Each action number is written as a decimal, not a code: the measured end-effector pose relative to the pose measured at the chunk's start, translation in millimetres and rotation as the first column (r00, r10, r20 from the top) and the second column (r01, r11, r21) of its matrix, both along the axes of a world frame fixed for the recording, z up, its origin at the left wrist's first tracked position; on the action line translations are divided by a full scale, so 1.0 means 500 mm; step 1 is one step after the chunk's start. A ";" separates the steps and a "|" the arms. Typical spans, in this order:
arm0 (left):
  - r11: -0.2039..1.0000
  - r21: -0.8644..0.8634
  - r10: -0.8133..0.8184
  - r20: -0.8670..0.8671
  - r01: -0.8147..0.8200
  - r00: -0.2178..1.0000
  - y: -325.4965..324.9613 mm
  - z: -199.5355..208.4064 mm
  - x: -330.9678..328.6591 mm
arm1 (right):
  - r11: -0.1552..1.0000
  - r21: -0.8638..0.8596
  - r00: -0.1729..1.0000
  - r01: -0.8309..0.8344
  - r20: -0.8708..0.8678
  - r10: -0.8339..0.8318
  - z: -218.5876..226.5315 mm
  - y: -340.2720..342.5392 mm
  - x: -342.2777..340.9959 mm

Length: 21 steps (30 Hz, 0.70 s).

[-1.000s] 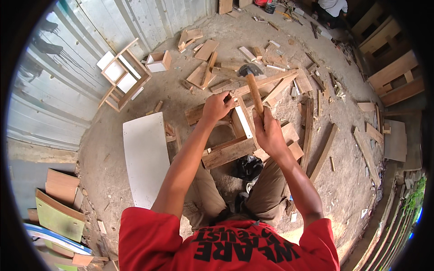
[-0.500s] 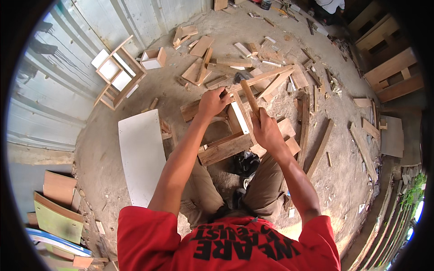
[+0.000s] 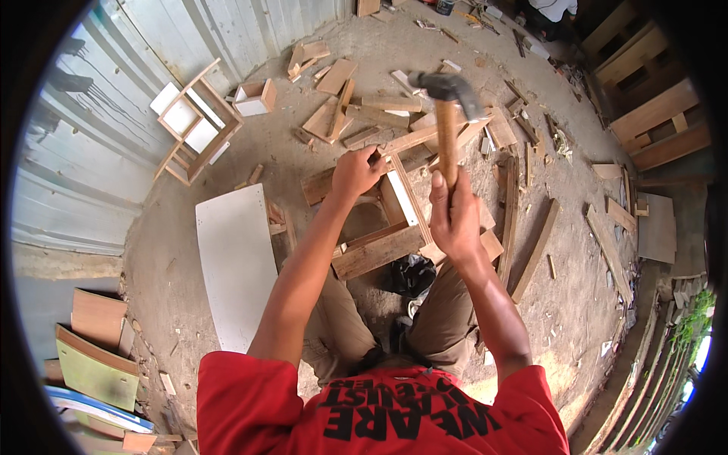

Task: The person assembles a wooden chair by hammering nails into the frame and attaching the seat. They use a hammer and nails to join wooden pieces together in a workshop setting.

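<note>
My right hand [image 3: 456, 218] is wrapped round the wooden handle of a claw hammer [image 3: 447, 136], its dark metal head raised above the work. In front of me, between my knees, lies a box-like wooden frame [image 3: 379, 254] with a white-faced strip [image 3: 403, 197] along its inner right side. At the frame's far corner, my left hand [image 3: 355, 173] rests with its fingers curled and pinched together. What the fingertips hold, if anything, is too small to make out. The hammer head is apart from the frame and the left hand.
A white panel [image 3: 236, 262] lies at my left. Beyond it, a wooden frame with white panels [image 3: 199, 125] leans by the metal wall, near a small open box [image 3: 255, 98]. Offcuts [image 3: 334, 117] litter the far floor; long battens [image 3: 535, 250] lie right. Another person [image 3: 552, 9] is far off.
My right hand has lifted the hammer up and slightly right, so its head now shows clearly. The left hand and the wooden frame have stayed in place.
</note>
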<state>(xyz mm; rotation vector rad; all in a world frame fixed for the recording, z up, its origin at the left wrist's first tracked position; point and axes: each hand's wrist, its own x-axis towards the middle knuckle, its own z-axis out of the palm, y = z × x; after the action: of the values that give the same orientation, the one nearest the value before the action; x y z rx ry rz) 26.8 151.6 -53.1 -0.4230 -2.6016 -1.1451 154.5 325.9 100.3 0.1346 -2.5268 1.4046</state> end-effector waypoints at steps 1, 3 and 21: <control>1.000 0.008 -0.001 0.044 0.000 0.999 0.002 0.004 -0.007 | 1.000 -0.028 0.999 -0.012 -0.032 0.011 0.004 -0.002 0.004; 0.999 0.019 -0.029 -0.010 0.029 1.000 0.003 -0.004 -0.006 | 0.998 0.059 0.995 -0.016 0.101 0.010 -0.042 0.005 0.006; 1.000 -0.017 0.014 -0.006 -0.014 1.000 0.000 0.012 0.008 | 0.999 0.033 0.998 0.003 0.069 -0.005 0.030 -0.003 -0.009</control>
<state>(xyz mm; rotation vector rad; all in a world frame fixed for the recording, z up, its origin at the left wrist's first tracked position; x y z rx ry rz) 30.8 151.6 -46.9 -0.4103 -2.6072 -1.1157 150.0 324.2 115.2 0.0886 -2.6053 1.3901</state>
